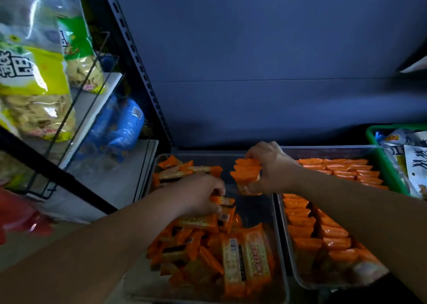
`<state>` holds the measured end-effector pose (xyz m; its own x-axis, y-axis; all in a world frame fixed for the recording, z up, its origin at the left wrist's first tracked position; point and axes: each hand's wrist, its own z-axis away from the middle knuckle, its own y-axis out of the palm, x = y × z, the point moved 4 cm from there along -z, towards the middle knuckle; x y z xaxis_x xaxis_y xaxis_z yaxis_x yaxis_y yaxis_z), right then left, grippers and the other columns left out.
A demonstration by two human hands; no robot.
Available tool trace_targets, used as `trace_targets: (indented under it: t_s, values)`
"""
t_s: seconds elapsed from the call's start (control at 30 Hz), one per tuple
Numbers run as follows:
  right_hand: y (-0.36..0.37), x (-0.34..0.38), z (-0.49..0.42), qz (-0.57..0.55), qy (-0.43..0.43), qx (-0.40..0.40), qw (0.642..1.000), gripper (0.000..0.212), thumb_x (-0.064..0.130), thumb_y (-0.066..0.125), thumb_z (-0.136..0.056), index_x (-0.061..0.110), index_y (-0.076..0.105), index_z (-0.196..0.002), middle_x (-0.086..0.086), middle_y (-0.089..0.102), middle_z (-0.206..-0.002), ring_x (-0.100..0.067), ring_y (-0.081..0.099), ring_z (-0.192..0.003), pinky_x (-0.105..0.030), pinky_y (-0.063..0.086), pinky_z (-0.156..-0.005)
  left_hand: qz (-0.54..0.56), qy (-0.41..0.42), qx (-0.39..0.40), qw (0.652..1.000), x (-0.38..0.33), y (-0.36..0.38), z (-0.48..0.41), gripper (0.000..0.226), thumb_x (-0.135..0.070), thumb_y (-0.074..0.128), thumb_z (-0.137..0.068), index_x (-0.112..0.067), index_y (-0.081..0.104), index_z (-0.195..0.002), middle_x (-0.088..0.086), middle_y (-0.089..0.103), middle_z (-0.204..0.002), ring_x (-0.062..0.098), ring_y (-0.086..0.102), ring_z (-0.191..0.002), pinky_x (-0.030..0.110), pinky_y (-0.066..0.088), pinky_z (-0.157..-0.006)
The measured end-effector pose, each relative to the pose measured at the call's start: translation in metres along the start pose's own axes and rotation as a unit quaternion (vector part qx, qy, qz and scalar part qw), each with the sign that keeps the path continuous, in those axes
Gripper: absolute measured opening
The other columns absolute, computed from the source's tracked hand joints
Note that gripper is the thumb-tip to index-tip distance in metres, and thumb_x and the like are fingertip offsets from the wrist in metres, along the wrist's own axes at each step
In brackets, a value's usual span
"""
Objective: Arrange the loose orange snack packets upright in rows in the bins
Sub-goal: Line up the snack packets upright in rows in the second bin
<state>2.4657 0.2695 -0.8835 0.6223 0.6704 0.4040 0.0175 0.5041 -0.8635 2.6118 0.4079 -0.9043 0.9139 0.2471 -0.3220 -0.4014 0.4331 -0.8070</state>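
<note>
left hand point(198, 194) is pinching one orange packet point(223, 200) over the loose pile point(208, 246) in the left bin point(203, 153). right hand point(271, 168) is gripping an upright stack point(246, 175) near that bin's back wall. right bin point(328, 148) is holding packets standing in rows point(323, 232).

Dim, bluish light where I work; the back panel point(265, 49) at twelve o'clock is flat dark blue. Brightest is ten o'clock, where glare streaks the clear snack bags point(30, 56). My forearms point(115, 234) darken toward six. The wide lens bends the shelf upright point(138, 58), the red shape point(18, 215) at eight o'clock is blurred, yet print on the orange packets point(245, 257) reads clearly.
</note>
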Motion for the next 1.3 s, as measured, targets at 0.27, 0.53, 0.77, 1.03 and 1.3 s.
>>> trace_targets:
  t_s: [0.27, 0.53, 0.77, 1.03, 1.3]
  values:
    - [0.026, -0.011, -0.010, 0.133, 0.069, -0.045, 0.988, 0.073, 0.067, 0.077, -0.072, 0.041, 0.056, -0.137, 0.001, 0.016, -0.156, -0.027, 0.017, -0.145, -0.047, 0.024, -0.118, 0.165, -0.004, -0.120, 0.979, 0.018, -0.012, -0.001, 0.028, -0.024, 0.078, -0.088, -0.032, 0.069, -0.113, -0.017, 0.066, -0.106, 0.004, 0.063, -0.097, 0.018, 0.052, -0.075]
    - [0.029, -0.015, -0.015, 0.116, 0.086, -0.066, 0.987, 0.065, 0.047, 0.085, -0.075, 0.040, 0.054, -0.132, 0.003, 0.017, -0.158, -0.024, 0.016, -0.148, -0.045, 0.025, -0.119, 0.294, -0.051, -0.175, 0.938, 0.029, -0.016, -0.008, 0.024, -0.021, 0.083, -0.086, -0.034, 0.071, -0.104, -0.012, 0.077, -0.093, 0.007, 0.073, -0.086, 0.042, 0.063, -0.083]
    - [0.026, -0.017, -0.014, 0.111, 0.080, -0.062, 0.989, 0.062, 0.049, 0.083, -0.076, 0.037, 0.056, -0.131, 0.003, 0.020, -0.158, -0.022, 0.020, -0.148, -0.043, 0.027, -0.119, 0.338, -0.053, -0.176, 0.923, 0.024, -0.021, -0.005, 0.033, -0.008, 0.075, -0.091, -0.027, 0.070, -0.118, -0.009, 0.075, -0.101, 0.008, 0.072, -0.094, 0.036, 0.063, -0.088]
    - [-0.020, 0.008, 0.004, -0.181, 0.018, -0.038, 0.983, 0.041, 0.027, 0.088, -0.082, 0.031, 0.069, -0.119, 0.012, 0.065, -0.114, -0.005, 0.063, -0.104, -0.016, 0.051, -0.076, 0.436, -0.029, -0.131, 0.890, 0.004, -0.036, -0.002, 0.051, -0.001, 0.078, -0.090, -0.021, 0.061, -0.134, 0.001, 0.076, -0.107, 0.022, 0.075, -0.096, 0.029, 0.062, -0.082]
    - [-0.018, 0.018, 0.015, -0.244, 0.009, -0.004, 0.970, 0.025, 0.017, 0.078, -0.092, 0.026, 0.067, -0.112, -0.009, 0.074, -0.089, -0.021, 0.074, -0.069, -0.037, 0.065, -0.064, 0.430, 0.003, -0.182, 0.884, -0.006, -0.043, 0.002, 0.046, -0.001, 0.078, -0.089, -0.024, 0.063, -0.127, -0.001, 0.073, -0.114, 0.015, 0.072, -0.105, 0.023, 0.058, -0.084]
